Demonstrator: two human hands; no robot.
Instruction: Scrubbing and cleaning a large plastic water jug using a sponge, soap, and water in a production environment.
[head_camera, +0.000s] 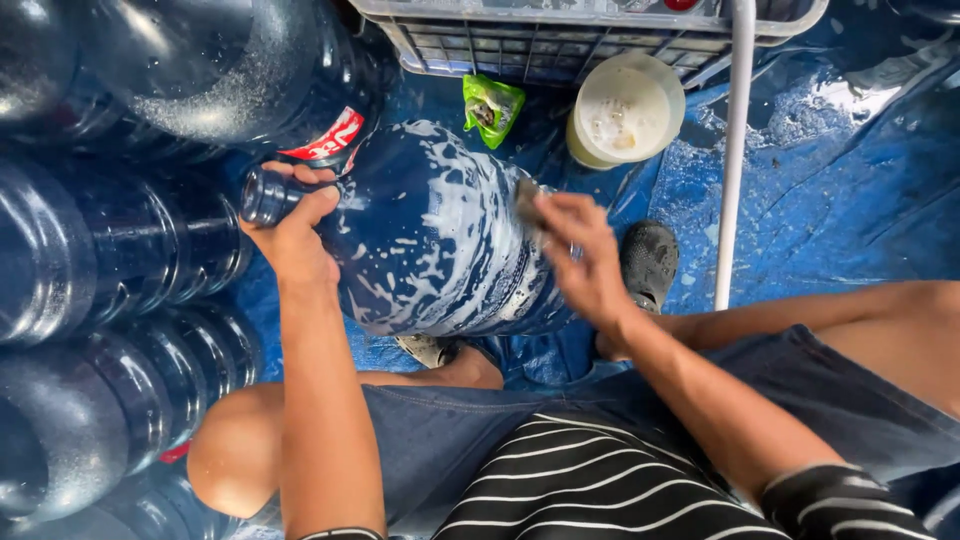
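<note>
A large blue water jug (430, 235) lies on its side on the blue tarp floor (800, 220), its body streaked with white soap suds and its neck pointing toward the left edge of the tarp. The left hand (292, 232) is closed around the jug's neck, just behind the open mouth. The right hand (580, 255) presses against the soapy side of the jug, fingers clamped on a small dark scrub pad (527, 200) that touches the jug wall; the hand is blurred. More blue jugs (110, 250) are stacked along the left edge, close beside the soapy one. Toward the far edge of the tarp stand a cream tub of soapy water (625, 110) and, just beside it, a green packet (490, 105), both in front of a grey crate (560, 35). A white pipe (735, 150) rises at the right.
</note>
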